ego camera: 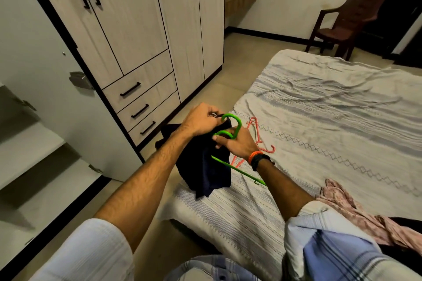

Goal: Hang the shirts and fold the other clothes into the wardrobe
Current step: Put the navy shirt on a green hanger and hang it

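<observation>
Green hanger, dark navy shirt, coral hanger, grey-striped bedsheet, pink patterned garment

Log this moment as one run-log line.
step: putting dark shirt on green hanger | left hand: grips shirt | right hand: holds hanger | pink hanger: on bed | wardrobe: near door open

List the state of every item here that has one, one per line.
left hand: grips dark shirt
right hand: holds green hanger
green hanger: partly inside shirt
dark shirt: crumpled, not hung
pink hanger: lying on bed
pink garment: unfolded
wardrobe door: open
drawers: shut
</observation>
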Tool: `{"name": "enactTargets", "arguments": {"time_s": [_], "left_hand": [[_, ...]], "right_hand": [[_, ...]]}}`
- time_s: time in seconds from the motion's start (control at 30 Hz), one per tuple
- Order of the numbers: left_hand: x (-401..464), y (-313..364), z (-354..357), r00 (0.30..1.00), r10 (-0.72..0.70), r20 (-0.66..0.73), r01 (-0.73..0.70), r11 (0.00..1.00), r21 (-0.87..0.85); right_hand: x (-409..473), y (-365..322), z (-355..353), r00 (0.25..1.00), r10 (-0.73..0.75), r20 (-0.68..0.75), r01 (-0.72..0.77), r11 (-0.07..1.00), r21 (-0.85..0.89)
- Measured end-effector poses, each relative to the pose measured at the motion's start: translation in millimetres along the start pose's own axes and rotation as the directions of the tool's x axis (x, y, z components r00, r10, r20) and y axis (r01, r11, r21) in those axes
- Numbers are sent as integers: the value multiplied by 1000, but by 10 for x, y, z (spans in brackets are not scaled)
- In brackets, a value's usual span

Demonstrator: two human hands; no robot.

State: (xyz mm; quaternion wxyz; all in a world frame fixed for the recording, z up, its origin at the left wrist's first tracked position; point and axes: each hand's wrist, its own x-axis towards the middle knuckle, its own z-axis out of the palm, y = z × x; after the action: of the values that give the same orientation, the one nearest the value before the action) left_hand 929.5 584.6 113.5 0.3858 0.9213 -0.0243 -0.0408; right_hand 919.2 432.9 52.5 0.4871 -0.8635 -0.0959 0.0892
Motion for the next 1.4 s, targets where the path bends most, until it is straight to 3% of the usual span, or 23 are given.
{"name": "enactTargets", "arguments": {"time_s": [0.13,0.27,0.43,0.53,0.63,0.73,0.87,0.93,1.2,1.4], "left_hand": [[-24,56,21,999,20,30,-14,985,-169],[-95,107,-48,993,75,87,-76,997,9],[-142,96,-145,989,52,138,-65,994,90],[-138,36,-139,996,67,54,-74,989,126],[-159,-21,-107,997,83,-6,-82,991,105],[-187,-63,-113,990,136,-24,-134,987,86],[-231,-85,-107,989,148,7,-148,980,136],[-250,-103,-95,990,139,-13,-136,981,140],[-304,-139,-59,989,113,-97,-96,981,169],[-224,-310,-108,979,28,-202,8,984,177]], "right_hand": [[114,50,97,988,70,-140,-66,997,33],[80,-36,40,975,72,-212,-32,982,184],[20,-18,20,990,36,-135,33,878,477],[-10,-57,46,999,-36,-34,49,750,660],[-11,-114,42,999,1,48,-38,643,765],[15,-153,3,985,116,132,-175,638,749],[118,-60,-50,955,236,179,-296,792,534],[153,-7,-65,943,259,209,-329,817,474],[262,112,-20,963,203,179,-245,935,256],[302,170,-26,969,132,210,-202,912,357]]}}
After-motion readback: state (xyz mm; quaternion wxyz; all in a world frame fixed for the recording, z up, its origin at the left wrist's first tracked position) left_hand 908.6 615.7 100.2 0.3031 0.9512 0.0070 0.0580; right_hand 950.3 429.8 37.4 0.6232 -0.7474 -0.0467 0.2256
